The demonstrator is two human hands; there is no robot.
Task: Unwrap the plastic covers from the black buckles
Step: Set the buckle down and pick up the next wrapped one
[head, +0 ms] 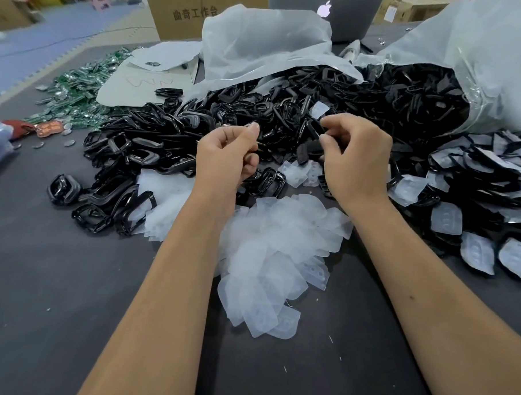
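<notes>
Dark table (55,278) heaped with black buckles (154,139) from a torn bag (483,57) at its far right corner; shed plastic covers (281,243) lie mid-table. Above them, right hand (355,159) fingers pinch one buckle (313,129), left hand (228,157) fingers apparently pinch its film; steady outward pulls should strip it cleanly.

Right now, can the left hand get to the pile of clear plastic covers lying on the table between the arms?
Probably yes. The pile of covers lies open just below the left hand, with nothing over it. But that hand's fingers look pinched on something small, so it should let go first.
</notes>
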